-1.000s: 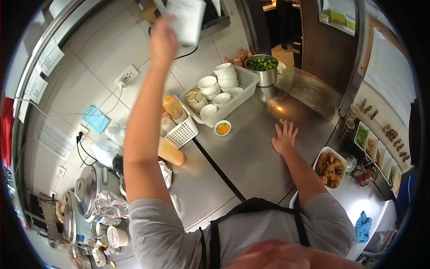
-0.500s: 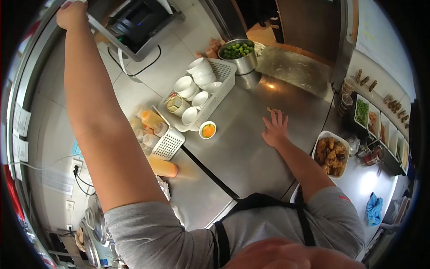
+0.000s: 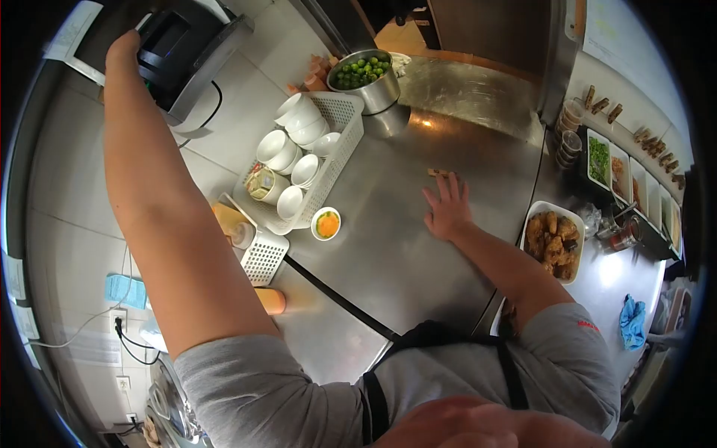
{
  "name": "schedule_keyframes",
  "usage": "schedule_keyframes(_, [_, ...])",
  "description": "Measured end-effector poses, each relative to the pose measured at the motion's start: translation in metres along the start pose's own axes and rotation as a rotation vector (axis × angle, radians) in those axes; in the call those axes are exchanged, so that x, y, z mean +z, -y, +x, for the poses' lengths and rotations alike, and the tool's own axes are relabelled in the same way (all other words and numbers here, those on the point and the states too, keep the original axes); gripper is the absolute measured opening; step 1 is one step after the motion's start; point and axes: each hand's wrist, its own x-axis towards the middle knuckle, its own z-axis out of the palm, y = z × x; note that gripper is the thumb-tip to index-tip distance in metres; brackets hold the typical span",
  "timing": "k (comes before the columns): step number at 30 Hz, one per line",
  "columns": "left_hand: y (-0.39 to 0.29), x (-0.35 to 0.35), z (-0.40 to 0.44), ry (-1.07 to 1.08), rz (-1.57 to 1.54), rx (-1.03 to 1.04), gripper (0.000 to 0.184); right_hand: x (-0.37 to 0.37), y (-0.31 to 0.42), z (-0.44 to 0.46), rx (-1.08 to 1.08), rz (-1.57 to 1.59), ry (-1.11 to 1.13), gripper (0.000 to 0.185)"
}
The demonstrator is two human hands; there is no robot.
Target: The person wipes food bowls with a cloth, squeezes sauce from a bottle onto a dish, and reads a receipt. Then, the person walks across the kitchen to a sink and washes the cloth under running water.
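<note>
My left hand (image 3: 123,49) is raised at the upper left, against a black device (image 3: 168,41) on a metal wall shelf. Its fingers are mostly hidden, so I cannot make out whether it holds anything. Low on the right, my right hand (image 3: 450,215) rests on the steel counter (image 3: 388,254) with its fingers spread and nothing held. A small wooden clip (image 3: 438,172) lies by its fingertips. Left of that hand, a little white bowl with orange and green contents (image 3: 326,223) stands beside a white basket (image 3: 345,160) of stacked white bowls (image 3: 302,123).
Behind the basket stands a metal pot of green vegetables (image 3: 364,72). Squeeze bottles (image 3: 235,226) sit in a smaller basket (image 3: 265,255). To the right are a tray of browned food (image 3: 553,243), topping containers (image 3: 600,159) and a blue cloth (image 3: 632,322).
My left hand has moved from the upper middle to the far left, then to the black device; the white paper it held earlier no longer shows. My right hand has stayed on the counter.
</note>
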Motion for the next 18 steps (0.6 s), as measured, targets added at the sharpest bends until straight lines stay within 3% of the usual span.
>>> schedule_keyframes(3, [-0.006, -0.011, -0.031, -0.172, 0.284, 0.094, 0.042, 0.001, 0.000, 0.001, -0.021, 0.009, -0.049, 0.049])
schedule_keyframes(5, [-0.008, -0.003, -0.068, -0.523, 0.010, 0.235, 0.033, 0.000, 0.002, 0.000, -0.021, 0.012, -0.063, 0.049])
schedule_keyframes(8, [-0.004, 0.002, -0.066, -0.568, -0.064, 0.320, 0.024, -0.005, 0.002, -0.003, -0.001, -0.012, -0.033, 0.049])
schedule_keyframes(18, [-0.008, 0.006, -0.085, -0.641, -0.283, 0.329, 0.023, -0.002, 0.000, -0.003, 0.000, 0.050, -0.045, 0.050])
